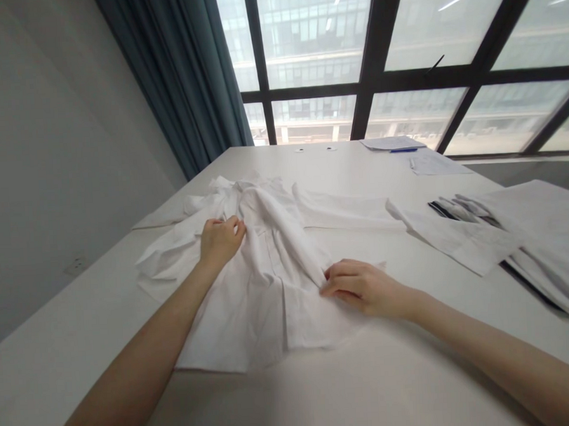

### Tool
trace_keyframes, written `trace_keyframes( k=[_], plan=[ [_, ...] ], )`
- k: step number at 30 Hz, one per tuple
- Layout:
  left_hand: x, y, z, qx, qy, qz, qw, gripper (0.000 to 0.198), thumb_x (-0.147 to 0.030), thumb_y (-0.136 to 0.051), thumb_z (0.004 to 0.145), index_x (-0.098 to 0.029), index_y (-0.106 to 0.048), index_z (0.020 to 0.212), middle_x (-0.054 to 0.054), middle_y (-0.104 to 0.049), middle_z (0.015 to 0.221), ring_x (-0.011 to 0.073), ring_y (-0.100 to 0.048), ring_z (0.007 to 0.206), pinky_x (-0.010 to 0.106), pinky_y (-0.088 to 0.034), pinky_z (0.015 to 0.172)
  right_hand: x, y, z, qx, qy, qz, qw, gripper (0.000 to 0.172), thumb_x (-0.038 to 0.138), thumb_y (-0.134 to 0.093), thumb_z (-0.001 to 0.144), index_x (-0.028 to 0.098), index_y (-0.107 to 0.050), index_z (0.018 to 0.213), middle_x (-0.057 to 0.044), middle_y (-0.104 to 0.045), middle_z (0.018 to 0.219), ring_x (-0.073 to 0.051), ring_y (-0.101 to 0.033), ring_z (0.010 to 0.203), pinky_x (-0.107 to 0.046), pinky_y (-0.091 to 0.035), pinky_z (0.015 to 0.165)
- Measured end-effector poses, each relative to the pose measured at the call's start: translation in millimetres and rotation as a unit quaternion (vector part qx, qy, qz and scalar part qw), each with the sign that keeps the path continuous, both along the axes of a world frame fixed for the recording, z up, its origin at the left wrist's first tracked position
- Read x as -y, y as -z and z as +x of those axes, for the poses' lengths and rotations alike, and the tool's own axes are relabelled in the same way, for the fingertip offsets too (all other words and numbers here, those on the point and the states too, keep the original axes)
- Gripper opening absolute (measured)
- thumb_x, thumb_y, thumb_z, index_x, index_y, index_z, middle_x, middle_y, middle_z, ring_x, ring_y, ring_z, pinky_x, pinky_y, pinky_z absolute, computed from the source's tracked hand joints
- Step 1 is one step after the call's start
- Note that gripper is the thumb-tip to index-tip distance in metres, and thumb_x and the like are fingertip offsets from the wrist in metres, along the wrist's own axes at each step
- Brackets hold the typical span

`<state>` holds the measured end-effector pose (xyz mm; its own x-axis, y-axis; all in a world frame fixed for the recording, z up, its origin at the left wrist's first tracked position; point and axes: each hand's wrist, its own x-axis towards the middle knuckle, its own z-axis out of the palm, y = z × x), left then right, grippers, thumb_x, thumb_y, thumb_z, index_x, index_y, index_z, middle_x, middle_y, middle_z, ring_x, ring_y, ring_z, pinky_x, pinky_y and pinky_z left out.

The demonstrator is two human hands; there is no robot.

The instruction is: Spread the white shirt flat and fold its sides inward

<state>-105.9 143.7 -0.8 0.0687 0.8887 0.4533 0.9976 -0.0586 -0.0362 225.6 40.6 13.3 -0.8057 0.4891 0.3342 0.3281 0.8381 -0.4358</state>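
Head view, near: bare counter [323, 395] in front, both forearms reaching in
Right hand [365, 288]: fingers pinch the lower end of a raised fold of the white shirt [264, 284]
Left hand [220, 238]: fingers curled, gripping cloth near the upper part of the same fold
Shirt position: spread crumpled on the counter, centre-left, sleeve [346, 211] trailing right
Handling judgement: keep the fold taut between both hands; smooth wrinkles outward before pressing flat
Right side: folded white garments [529, 238] with dark trim, near the sleeve end, could crowd it
Far: papers [419, 152] and a blue pen [403, 150] by the window [375, 43]; curtain [182, 78] at left
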Motion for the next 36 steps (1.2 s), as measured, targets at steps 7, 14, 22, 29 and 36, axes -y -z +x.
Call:
trace_keyframes(
  k=[7, 14, 22, 29, 36],
  plan=[
    [2.7, 1.0, 1.1, 0.036, 0.042, 0.031, 0.998, 0.038, -0.031, -0.041, 0.093, -0.015, -0.050, 0.126, 0.007, -0.071, 0.087, 0.0243, -0.065, 0.085, 0.038, -0.037, 0.094, -0.3, 9.1, -2.8, -0.003, -0.031, 0.007, 0.999, 0.027, 0.016, -0.043, 0.097, 0.018, -0.070, 0.099, -0.009, -0.066, 0.094, -0.019, -0.061, 0.090, -0.032, -0.049, 0.083],
    [1.8, 3.1, 0.9, 0.073, 0.047, 0.018, 0.996, 0.042, -0.039, -0.038, 0.097, -0.014, -0.054, 0.128, 0.009, -0.070, 0.097, 0.0269, -0.063, 0.097, 0.041, -0.037, 0.094, 2.2, 8.9, -4.6, -0.003, -0.043, 0.006, 0.999, 0.024, 0.011, -0.046, 0.093, 0.019, -0.069, 0.093, -0.007, -0.065, 0.089, -0.018, -0.060, 0.087, -0.031, -0.048, 0.084],
    [-1.0, -0.2, 7.4, 0.066, 0.040, 0.024, 0.997, 0.055, -0.028, -0.049, 0.091, -0.024, -0.041, 0.146, 0.013, -0.054, 0.131, 0.0333, -0.048, 0.119, 0.046, -0.041, 0.097, 2.6, 18.0, -6.0, 0.003, -0.028, 0.009, 1.000, 0.024, 0.013, -0.046, 0.093, 0.019, -0.068, 0.102, -0.008, -0.065, 0.094, -0.018, -0.060, 0.090, -0.032, -0.048, 0.085],
    [-34.6, -17.0, 22.6, 0.082, 0.130, 0.012, 0.988, 0.045, -0.021, -0.055, 0.087, -0.026, -0.058, 0.131, 0.012, -0.045, 0.142, 0.0344, -0.036, 0.133, 0.052, -0.036, 0.105, 3.9, 17.2, -5.0, -0.041, -0.030, -0.034, 0.998, 0.024, 0.014, -0.047, 0.092, 0.020, -0.069, 0.100, -0.008, -0.066, 0.097, -0.018, -0.062, 0.092, -0.031, -0.049, 0.085],
    [-53.5, -27.9, 45.7, 0.237, 0.173, 0.101, 0.951, 0.036, -0.006, -0.037, 0.082, -0.017, -0.068, 0.097, 0.008, -0.068, 0.115, 0.0213, -0.059, 0.112, 0.037, -0.042, 0.103, -6.0, 16.5, 4.8, -0.172, 0.094, -0.073, 0.978, 0.026, 0.025, -0.041, 0.099, 0.022, -0.065, 0.108, -0.009, -0.068, 0.108, -0.019, -0.062, 0.102, -0.035, -0.050, 0.089]
  ],
)
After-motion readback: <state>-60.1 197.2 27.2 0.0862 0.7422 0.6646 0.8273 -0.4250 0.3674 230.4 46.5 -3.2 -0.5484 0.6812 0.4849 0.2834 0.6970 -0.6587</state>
